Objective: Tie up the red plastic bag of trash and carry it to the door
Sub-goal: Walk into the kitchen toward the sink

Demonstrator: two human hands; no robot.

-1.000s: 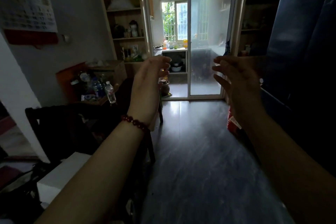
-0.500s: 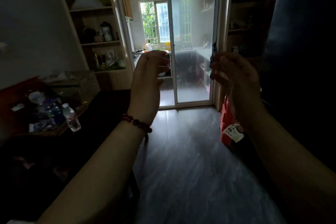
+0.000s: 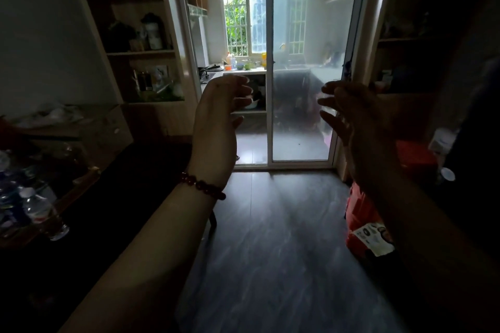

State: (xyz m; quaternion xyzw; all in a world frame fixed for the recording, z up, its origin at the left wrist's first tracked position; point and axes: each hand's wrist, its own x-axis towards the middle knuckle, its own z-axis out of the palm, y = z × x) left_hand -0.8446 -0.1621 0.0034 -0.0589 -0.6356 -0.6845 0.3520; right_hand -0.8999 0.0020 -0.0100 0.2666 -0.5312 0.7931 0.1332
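Empty and held apart, left hand (image 3: 216, 127) and right hand (image 3: 359, 130) draw nearer the sliding door (image 3: 300, 62); apparent red plastic bag (image 3: 358, 213) lies low right of it, untied.

Both forearms were bare, unsleeved. Left wrist wore a dark red beaded bracelet (image 3: 203, 186), round glossy beads.

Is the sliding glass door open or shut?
Open: the sliding glass door covers only the right half; through the left gap the kitchen counter shows clearly.

floor (image 3: 284, 251): red bag (image 3: 361, 211) at right side | left table (image 3: 135, 170): water bottle (image 3: 40, 211)
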